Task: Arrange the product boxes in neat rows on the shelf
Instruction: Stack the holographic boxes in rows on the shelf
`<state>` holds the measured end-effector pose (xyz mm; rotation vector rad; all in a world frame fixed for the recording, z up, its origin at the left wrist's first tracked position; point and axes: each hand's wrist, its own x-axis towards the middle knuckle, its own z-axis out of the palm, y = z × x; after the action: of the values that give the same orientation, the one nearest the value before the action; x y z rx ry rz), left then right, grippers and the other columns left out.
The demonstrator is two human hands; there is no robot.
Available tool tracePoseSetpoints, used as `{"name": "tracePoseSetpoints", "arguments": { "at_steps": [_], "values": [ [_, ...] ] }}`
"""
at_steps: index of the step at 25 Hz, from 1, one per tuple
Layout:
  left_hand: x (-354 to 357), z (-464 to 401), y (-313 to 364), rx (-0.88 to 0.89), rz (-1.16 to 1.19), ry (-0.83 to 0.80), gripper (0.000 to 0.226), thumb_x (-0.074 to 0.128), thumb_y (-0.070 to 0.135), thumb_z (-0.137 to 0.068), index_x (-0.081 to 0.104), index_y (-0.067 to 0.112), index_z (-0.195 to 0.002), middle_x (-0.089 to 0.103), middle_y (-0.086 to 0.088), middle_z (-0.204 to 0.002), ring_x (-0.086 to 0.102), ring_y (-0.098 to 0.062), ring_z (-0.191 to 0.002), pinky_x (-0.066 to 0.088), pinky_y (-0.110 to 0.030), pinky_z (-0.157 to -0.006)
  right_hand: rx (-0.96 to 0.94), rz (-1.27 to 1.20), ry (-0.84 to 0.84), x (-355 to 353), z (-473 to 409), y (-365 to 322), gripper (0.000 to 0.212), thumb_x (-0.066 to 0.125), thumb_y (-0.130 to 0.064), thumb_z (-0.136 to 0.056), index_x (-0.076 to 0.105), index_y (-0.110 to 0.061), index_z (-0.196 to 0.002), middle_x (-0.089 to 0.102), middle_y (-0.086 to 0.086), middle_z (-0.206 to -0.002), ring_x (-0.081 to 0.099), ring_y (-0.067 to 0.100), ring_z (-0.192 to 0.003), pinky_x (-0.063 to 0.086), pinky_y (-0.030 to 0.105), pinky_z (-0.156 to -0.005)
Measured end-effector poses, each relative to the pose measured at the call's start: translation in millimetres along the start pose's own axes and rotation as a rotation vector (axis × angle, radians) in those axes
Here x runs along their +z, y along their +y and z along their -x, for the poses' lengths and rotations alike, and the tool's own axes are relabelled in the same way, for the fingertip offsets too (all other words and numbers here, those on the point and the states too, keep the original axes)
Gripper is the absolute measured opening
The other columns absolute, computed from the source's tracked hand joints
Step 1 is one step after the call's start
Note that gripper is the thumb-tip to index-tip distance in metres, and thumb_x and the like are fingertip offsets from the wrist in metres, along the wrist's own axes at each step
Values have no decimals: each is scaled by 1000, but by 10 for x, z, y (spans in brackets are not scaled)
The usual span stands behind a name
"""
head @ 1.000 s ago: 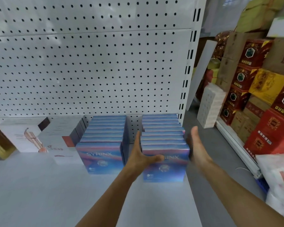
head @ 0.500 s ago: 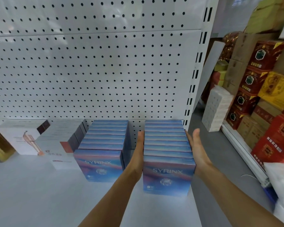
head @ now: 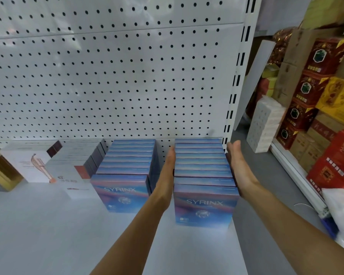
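Both forearms reach in from 6 o'clock toward 12. The left hand (head: 167,175) and right hand (head: 239,170) stand on edge, palms facing each other, fingers straight and pointing to 12 o'clock.

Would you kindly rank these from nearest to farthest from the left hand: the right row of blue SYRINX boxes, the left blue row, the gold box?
From the left hand:
1. Right blue row: touching the hand, on its right.
2. Left blue row: close on the hand's left, across a small gap.
3. Gold box: at the shelf's far left.
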<state>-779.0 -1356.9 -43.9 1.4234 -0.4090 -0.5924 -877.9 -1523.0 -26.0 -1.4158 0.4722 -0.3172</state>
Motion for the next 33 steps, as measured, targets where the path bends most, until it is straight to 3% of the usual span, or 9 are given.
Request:
{"name": "tracePoseSetpoints", "arguments": {
  "at_steps": [2, 6, 10, 14, 18, 20, 22, 26, 33],
  "values": [
    [-85, 182, -129, 66, -104, -15, 71, 51, 66, -81, 28, 47, -145, 48, 29, -133, 50, 6, -119, 44, -18, -100, -17, 27, -6, -8, 177, 96, 34, 28, -75, -82, 46, -52, -100, 62, -33, -86, 62, -11, -76, 45, 21, -78],
    [-154, 461, -430, 181, -430, -150, 116, 87, 22, -67, 5, 53, -142, 30, 53, -127, 37, 25, -117, 43, -3, -85, -136, 221, -134, -133, 547, 688, 110, 86, -54, -48, 25, -39, -140, 52, -21, -128, 55, -6, -112, 48, 13, -83],
    [-191, 348, -577, 154, -527, -97, 89, 82, 8, -73, 31, 19, -145, 68, -5, -109, 67, -5, -97, 49, -8, -80, -213, 388, -127, -181, 343, 898, 98, 80, 9, -65, 28, -14, -145, 53, 9, -133, 60, 4, -110, 52, 15, -75],
    [-264, 272, -684, 203, -575, -32, 54, 79, 8, -76, 56, -18, -117, 65, -15, -108, 55, 11, -99, 41, -3, -87, -240, 344, -133, -132, 210, 855, 96, 74, 17, -68, 23, -10, -145, 51, 6, -133, 55, 6, -119, 52, 17, -80],
    [-138, 402, -547, 161, -557, -45, 53, 76, 2, -78, 54, -11, -124, 64, -10, -109, 56, 17, -94, 44, -2, -81, -161, 171, -218, -124, 282, 620, 88, 74, -12, -80, 20, -32, -147, 48, -17, -136, 48, 6, -125, 50, 20, -86],
    [-95, 429, -487, 146, -517, -38, 72, 76, -1, -77, 41, 21, -136, 65, -9, -111, 62, 4, -95, 46, -3, -78, -50, -14, -26, -127, 188, 432, 56, 45, -59, -87, 28, -43, -138, 40, -26, -137, 39, 0, -125, 39, 15, -92],
    [-82, 408, -492, 143, -435, -7, 83, 75, -6, -75, 32, 43, -127, 65, -11, -113, 66, -13, -98, 48, -5, -69, 51, -178, 32, -127, 1, 326, 71, 22, -82, -79, 33, -44, -138, 34, -22, -145, 38, 2, -129, 32, 25, -103],
    [-73, 373, -511, 126, -287, -20, 92, 74, -11, -74, 28, 38, -138, 60, -13, -124, 62, -31, -110, 54, -16, -70, 147, -299, 26, 69, -229, 217, 65, 20, -77, -84, 59, -35, -114, 66, 2, -117, 62, 21, -109, 47, 44, -97],
    [-106, 335, -569, 112, -243, -34, 93, 73, -10, -75, 26, 32, -143, 58, -9, -126, 61, -29, -113, 56, -22, -74, 200, -332, 35, 128, -221, 262, 57, 20, -72, -87, 60, -35, -103, 67, 7, -112, 63, 26, -104, 47, 46, -97]
  ]
}}
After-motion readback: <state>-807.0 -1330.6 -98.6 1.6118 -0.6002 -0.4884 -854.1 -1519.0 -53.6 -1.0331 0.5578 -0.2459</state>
